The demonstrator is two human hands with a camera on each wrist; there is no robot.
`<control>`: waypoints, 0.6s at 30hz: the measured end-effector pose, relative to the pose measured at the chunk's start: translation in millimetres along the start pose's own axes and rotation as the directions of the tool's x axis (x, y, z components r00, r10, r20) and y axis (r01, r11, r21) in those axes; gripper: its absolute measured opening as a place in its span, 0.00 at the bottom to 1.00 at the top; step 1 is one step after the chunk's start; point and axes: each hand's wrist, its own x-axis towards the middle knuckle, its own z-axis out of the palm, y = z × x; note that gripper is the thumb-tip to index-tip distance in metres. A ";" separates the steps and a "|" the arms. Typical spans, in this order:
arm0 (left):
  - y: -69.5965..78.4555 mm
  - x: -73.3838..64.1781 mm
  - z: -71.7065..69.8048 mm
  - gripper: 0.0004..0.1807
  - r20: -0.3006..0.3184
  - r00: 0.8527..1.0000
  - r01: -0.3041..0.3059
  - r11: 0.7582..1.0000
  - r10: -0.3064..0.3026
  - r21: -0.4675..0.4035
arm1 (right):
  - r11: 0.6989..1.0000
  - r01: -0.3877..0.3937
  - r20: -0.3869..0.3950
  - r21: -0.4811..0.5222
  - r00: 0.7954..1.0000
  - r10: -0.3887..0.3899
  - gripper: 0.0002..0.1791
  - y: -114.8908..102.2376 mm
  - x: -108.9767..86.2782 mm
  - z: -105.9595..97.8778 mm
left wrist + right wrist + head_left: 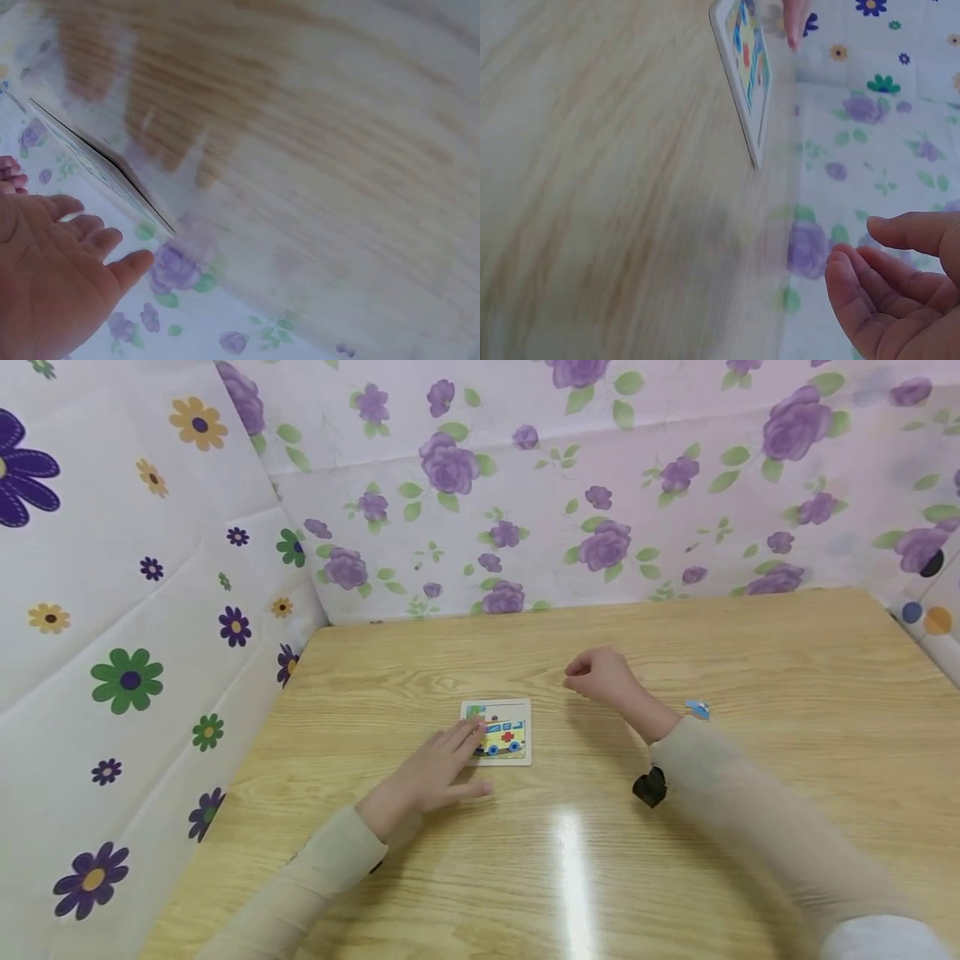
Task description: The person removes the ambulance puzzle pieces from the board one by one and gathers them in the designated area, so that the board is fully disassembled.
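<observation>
A small picture puzzle (504,762) with a pale frame and a yellow ambulance lies on the table. My left hand (433,774) reaches over its left side, fingers extended and overlapping the picture, thumb spread near the lower edge. The left wrist view shows the palm of this left hand (64,270) beside the edge-on puzzle board (105,165). To the right of the puzzle, my right hand (603,677) hovers with loosely bent fingers. In the right wrist view a gap shows between thumb and fingers of the right hand (900,292), with nothing in it.
A small blue puzzle piece (697,708) lies on the wooden table (390,677) beyond the right forearm. Flower-printed cloth (525,510) hangs along the back and left edges. A black object (650,787) sits by the right cuff.
</observation>
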 end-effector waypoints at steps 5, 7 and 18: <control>2.4 -1.2 3.4 0.49 0.059 0.998 -0.023 1.000 0.025 -0.021 | 1.000 -0.006 0.027 0.013 1.000 0.005 0.16 -14.8 4.6 23.5; 3.4 -1.6 4.8 0.49 0.089 0.996 -0.005 1.000 0.007 -0.028 | 1.000 -0.006 0.030 0.015 1.000 0.006 0.16 -20.1 6.1 32.8; 5.3 -4.2 6.5 0.49 0.119 0.992 0.036 0.999 -0.033 -0.023 | 0.996 0.017 0.093 0.092 0.995 -0.026 0.19 -37.0 12.4 73.7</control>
